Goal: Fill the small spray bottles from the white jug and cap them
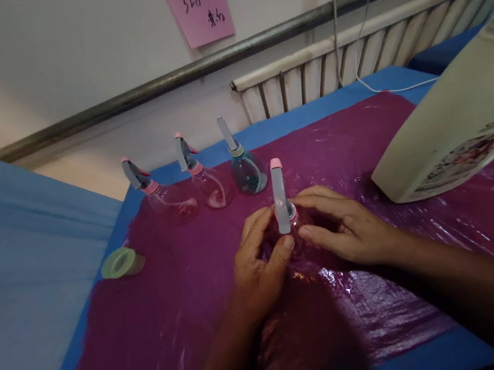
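A small clear spray bottle (298,242) with a pink collar and a grey trigger head (280,198) stands upright on the purple plastic sheet. My left hand (260,260) curls round its left side, thumb at the front just under the trigger. From the right, my right hand (347,223) wraps the bottle with fingers near the collar. Both hands hide much of the bottle's body. Behind them stand two clear spray bottles with pink collars, one at the far left (171,203) and one beside it (213,186), plus a teal spray bottle (248,172).
A large pale green jug (454,125) stands on the right. At the left sits a small green cup (122,262). The purple sheet (156,326) covers a blue table. Behind it are a radiator (296,80), hanging cords and a wall pipe; a blue curtain (31,252) hangs left.
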The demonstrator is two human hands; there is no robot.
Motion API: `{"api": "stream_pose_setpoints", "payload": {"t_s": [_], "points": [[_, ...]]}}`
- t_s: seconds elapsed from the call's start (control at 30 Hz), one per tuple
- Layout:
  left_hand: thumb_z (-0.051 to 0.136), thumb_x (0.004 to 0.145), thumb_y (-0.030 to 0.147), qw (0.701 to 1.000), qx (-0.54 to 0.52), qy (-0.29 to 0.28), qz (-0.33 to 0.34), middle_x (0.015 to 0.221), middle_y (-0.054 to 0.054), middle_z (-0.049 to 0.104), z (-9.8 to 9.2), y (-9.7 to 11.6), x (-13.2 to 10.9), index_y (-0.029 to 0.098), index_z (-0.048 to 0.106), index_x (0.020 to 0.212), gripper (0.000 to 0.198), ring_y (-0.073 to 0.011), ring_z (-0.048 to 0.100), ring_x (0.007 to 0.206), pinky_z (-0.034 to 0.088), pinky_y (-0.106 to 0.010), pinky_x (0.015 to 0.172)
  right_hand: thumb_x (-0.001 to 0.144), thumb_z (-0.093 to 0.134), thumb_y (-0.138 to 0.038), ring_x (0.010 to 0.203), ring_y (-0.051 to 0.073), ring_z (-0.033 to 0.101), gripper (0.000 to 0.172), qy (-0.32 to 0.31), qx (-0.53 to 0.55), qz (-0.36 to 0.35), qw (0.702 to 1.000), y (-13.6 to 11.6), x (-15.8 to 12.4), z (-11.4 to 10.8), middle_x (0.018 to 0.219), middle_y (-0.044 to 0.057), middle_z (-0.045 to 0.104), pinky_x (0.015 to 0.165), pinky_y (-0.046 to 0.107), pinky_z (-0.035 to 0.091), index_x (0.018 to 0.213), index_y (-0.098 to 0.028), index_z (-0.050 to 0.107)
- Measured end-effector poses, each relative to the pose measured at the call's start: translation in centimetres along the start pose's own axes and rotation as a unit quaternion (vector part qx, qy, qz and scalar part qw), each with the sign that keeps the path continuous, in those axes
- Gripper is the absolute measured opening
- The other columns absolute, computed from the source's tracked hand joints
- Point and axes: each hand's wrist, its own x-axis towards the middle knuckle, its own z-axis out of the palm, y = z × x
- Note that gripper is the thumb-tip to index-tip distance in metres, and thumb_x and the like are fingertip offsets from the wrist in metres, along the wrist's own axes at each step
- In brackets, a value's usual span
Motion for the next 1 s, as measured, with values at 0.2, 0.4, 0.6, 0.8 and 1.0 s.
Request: {"api": "stream_pose_setpoints", "payload": {"t_s": [0.2,0.4,0.6,0.8,1.0], "points": [[0.072,0.109,0.037,0.999,-0.038,-0.023,-0.024,0.144,-0.013,0.074,0.12,-0.23,0.26,0.027,0.074,0.146,0.038,-0.0308,0.072,0.134,0.062,-0.052,0.119,0.107,0.075,-0.031,0.131,0.027,0.072,0.044,-0.007,0.01,-0.003,1.0,0.04,0.27,0.09,0.14,0.011,0.073,0.114,0.055,0.063,0.15,-0.032,0.068],[0.072,0.107,0.037,0.996,-0.072,-0.042,-0.03,0.144,-0.012,0.071,0.29,-0.45,0.59,0.027,0.073,0.146,0.041,-0.0304,0.071,0.133,0.061,-0.051,0.119,0.108,0.073,-0.03,0.133,0.025,0.069,0.045,-0.029,0.03,-0.003,0.999,0.12,0.44,0.07,0.142,0.01,0.071,0.117,0.053,0.059,0.153,-0.032,0.067],[0.072,0.105,0.04,0.995,-0.085,-0.04,-0.031,0.14,-0.012,0.07,0.49,-0.71,1.0,0.025,0.072,0.143,0.04,-0.0298,0.071,0.129,0.063,-0.047,0.112,0.106,0.076,-0.03,0.128,0.025,0.07,0.042,-0.012,0.024,-0.01,1.0,0.26,0.42,0.28,0.138,0.01,0.073,0.113,0.052,0.06,0.147,-0.03,0.067],[0.072,0.105,0.041,0.991,-0.106,-0.045,-0.062,0.138,-0.012,0.071,0.65,-0.38,0.81,0.025,0.068,0.145,0.043,-0.032,0.07,0.128,0.061,-0.049,0.112,0.106,0.076,-0.031,0.126,0.025,0.072,0.04,-0.005,0.018,-0.014,1.0,0.4,0.38,0.29,0.136,0.009,0.076,0.11,0.05,0.061,0.145,-0.029,0.067],[0.074,0.105,0.041,0.988,-0.11,-0.036,-0.101,0.141,-0.011,0.07,0.75,0.11,0.61,0.024,0.068,0.146,0.045,-0.0317,0.067,0.133,0.054,-0.049,0.119,0.106,0.079,-0.034,0.126,0.026,0.073,0.041,0.009,0.004,-0.042,0.999,0.63,0.26,0.21,0.136,0.009,0.078,0.11,0.051,0.06,0.145,-0.029,0.067]]}}
